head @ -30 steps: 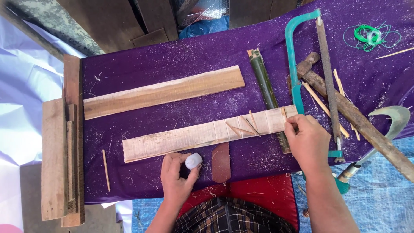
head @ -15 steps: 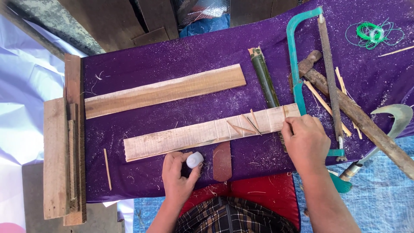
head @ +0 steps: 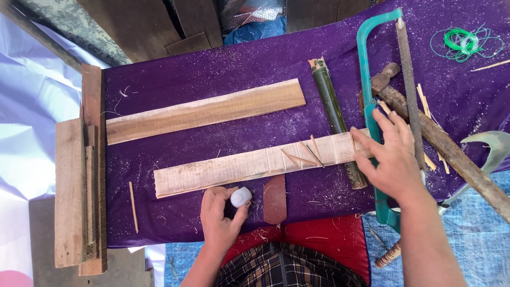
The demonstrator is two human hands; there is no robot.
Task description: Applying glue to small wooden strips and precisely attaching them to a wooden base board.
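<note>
My left hand [head: 220, 220] is closed around a small container with a white cap [head: 240, 197], resting on the purple cloth [head: 212, 69] at the near edge. My right hand [head: 390, 157] lies flat, fingers spread, on the right end of a pale flat bamboo slat [head: 223, 170], holding a thin sliver [head: 353, 142] against it. Three thin slivers [head: 303, 155] lie crossed on the slat. A second, browner slat [head: 204, 111] lies farther back. A green bamboo stick [head: 332, 109] runs under the pale slat's right end.
A teal hacksaw [head: 366, 79] lies right of my right hand, with a rough wooden-handled hammer [head: 441, 141], a curved blade [head: 491, 143] and loose slivers. Green string [head: 463, 42] sits top right. Wooden planks [head: 79, 186] edge the left. A brown flat piece [head: 275, 199] lies by my left hand.
My right hand has opened from a curled pinch to flat spread fingers on the slat's right end. My left hand has stayed on the white-capped container.
</note>
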